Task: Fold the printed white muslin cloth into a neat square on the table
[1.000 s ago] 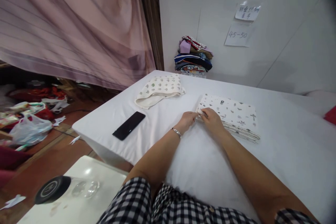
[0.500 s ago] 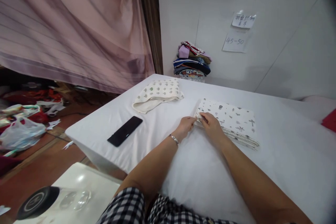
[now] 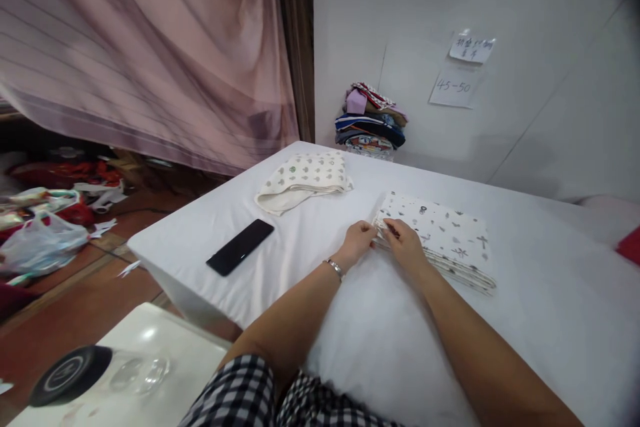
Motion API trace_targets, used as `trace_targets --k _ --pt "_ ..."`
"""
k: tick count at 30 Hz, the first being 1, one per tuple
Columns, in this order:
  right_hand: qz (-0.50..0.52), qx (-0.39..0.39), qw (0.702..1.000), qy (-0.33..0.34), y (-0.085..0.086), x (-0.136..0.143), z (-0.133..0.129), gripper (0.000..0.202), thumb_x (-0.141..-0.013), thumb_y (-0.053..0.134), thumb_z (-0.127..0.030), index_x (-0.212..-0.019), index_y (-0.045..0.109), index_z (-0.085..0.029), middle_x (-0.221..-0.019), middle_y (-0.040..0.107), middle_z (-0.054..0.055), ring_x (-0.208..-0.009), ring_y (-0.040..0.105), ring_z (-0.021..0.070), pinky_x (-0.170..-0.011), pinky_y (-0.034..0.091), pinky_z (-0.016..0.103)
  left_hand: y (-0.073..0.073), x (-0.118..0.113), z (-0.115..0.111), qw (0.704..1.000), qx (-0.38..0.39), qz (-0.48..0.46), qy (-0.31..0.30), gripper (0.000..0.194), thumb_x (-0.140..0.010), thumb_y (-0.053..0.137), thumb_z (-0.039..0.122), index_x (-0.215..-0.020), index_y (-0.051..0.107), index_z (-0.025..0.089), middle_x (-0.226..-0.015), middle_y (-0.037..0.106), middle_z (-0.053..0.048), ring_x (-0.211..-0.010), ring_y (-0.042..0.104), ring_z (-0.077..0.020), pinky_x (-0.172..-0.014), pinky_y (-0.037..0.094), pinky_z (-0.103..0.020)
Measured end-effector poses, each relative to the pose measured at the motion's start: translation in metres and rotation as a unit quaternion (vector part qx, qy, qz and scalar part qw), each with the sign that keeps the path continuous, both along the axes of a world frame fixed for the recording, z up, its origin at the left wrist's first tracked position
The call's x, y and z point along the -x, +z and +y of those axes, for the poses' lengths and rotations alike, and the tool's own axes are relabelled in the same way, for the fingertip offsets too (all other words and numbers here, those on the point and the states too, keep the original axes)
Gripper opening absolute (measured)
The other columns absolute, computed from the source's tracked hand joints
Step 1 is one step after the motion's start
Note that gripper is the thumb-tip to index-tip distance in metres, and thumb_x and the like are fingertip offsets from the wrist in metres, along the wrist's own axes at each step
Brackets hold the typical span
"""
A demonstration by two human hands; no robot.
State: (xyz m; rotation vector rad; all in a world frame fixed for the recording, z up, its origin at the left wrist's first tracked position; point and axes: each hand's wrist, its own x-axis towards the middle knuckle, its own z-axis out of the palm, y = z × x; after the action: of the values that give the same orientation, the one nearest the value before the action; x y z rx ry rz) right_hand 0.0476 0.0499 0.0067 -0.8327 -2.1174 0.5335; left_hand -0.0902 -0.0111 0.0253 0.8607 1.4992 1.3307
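Observation:
A white cloth with small grey prints [image 3: 445, 230] lies folded in a thick, many-layered rectangle on the white-covered table [image 3: 545, 293]. At its near left corner my left hand [image 3: 359, 240] pinches the edge of the layers. My right hand [image 3: 403, 243] is closed on the same corner, just to the right, with thumb and fingertips gathered on the fabric. The fingertips partly hide the corner. To the left and farther back rests a second cream cloth [image 3: 310, 177] with green-grey prints, loosely folded, which neither hand touches.
A black phone [image 3: 241, 247] lies on the table's left part. Behind the table stands a pile of folded fabrics [image 3: 370, 123] by the wall, near a pink curtain [image 3: 200, 47]. A white stool [image 3: 190, 347] with a clear black-lidded jar [image 3: 75, 373] is at lower left.
Both hands stay at the cloth's near left corner, with only slight finger movement. The view has shifted a little; the cloths and phone keep their places on the table.

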Motion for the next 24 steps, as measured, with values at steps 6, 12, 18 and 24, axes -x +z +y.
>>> trace_targets --k 6,12,18,24 --pt "0.009 0.014 1.0 -0.013 -0.003 0.0 0.001 0.026 -0.086 0.049 -0.031 -0.106 0.063 -0.022 -0.097 0.067 0.007 -0.084 0.06 0.0222 -0.077 0.048 0.038 -0.006 -0.001 0.001 0.999 -0.026 0.018 -0.002 0.019 -0.078 0.056 0.012 -0.094 0.049 0.02 -0.06 0.056 0.008 -0.044 0.054 -0.0078 -0.044 0.031 -0.018" --pt "0.011 0.031 0.999 -0.017 -0.002 0.001 -0.001 0.027 -0.083 0.052 -0.032 -0.105 0.064 -0.022 -0.094 0.067 0.006 -0.082 0.06 0.0215 -0.075 0.048 0.038 -0.017 0.003 0.001 0.988 -0.097 0.115 -0.031 0.019 -0.078 0.051 0.01 -0.095 0.053 0.021 -0.069 0.06 0.007 -0.046 0.054 -0.0058 -0.051 0.041 -0.018" --pt "0.0 0.04 0.999 -0.008 0.002 0.001 -0.002 0.025 -0.085 0.05 -0.034 -0.1 0.065 -0.021 -0.092 0.067 0.006 -0.081 0.059 0.0209 -0.074 0.047 0.036 -0.017 0.003 0.001 0.988 -0.091 0.121 -0.031 0.016 -0.078 0.05 0.011 -0.091 0.054 0.019 -0.067 0.059 0.005 -0.045 0.053 -0.0066 -0.049 0.039 -0.019" --pt "0.02 0.004 0.999 -0.026 0.001 0.001 0.0 0.023 -0.087 0.047 -0.032 -0.095 0.066 -0.021 -0.09 0.067 0.006 -0.081 0.059 0.0208 -0.073 0.046 0.035 -0.011 0.002 -0.001 0.988 -0.082 0.127 -0.03 0.019 -0.075 0.049 0.009 -0.09 0.055 0.019 -0.062 0.058 0.007 -0.046 0.051 -0.0067 -0.048 0.037 -0.018"
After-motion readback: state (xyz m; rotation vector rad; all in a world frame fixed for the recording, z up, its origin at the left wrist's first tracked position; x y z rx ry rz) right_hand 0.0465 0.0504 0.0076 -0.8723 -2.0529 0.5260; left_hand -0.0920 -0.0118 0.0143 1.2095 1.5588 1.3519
